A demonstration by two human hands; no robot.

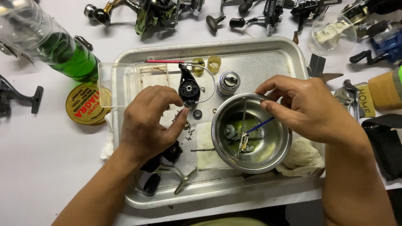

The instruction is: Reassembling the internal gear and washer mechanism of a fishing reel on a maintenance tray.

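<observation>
Left hand (146,125) pinches a small part; right hand (301,104) grips brush (259,125) in bowl (274,161). Risk: loose screws (189,130) on tray (293,54) scatter if nudged.

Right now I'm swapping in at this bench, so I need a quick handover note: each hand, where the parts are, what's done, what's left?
Left hand: pinching a small part over the metal tray, beside the black reel rotor.
Right hand: holding a blue-handled brush in the steel bowl, where reel parts sit in greenish liquid.
Done: reel taken apart; screws and bearing loose on the tray.
Left: the bowl's parts still sit in the liquid; nothing reassembled.
</observation>
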